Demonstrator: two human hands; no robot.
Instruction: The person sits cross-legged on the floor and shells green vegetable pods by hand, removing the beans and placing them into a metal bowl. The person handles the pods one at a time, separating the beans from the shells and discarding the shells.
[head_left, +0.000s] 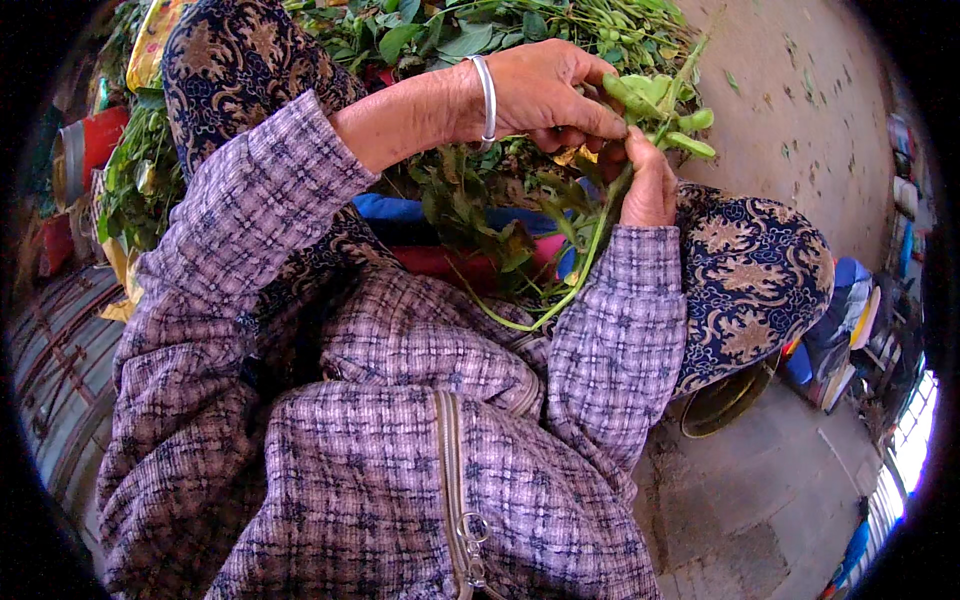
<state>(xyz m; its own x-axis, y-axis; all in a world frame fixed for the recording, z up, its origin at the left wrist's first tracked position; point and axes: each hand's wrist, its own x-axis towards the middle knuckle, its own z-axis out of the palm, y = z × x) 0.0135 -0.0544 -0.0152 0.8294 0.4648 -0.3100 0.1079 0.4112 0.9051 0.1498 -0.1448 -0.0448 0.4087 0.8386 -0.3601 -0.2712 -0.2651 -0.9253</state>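
Note:
A green soybean plant (600, 232) hangs between my hands, its pale stem curving down over my lap. My right hand (651, 180) grips the stem, with the thumb pointing up along it. From the left, my left hand (547, 97), with a silver bangle (486, 101) at the wrist, reaches across to the plant. Its thumb and fingers are closed at a cluster of plump green pods (637, 94), close beside the right thumb. More pods (690, 142) stick out to the right of the stem. Some of the left fingertips are hidden behind the plant and hand.
A heap of cut soybean plants (465, 37) lies beyond my knees. More greenery (142, 172) is at the left, near a red can (94, 150). Bits of leaf litter the concrete floor (780, 112). A round metal container (727, 405) stands beneath my right thigh.

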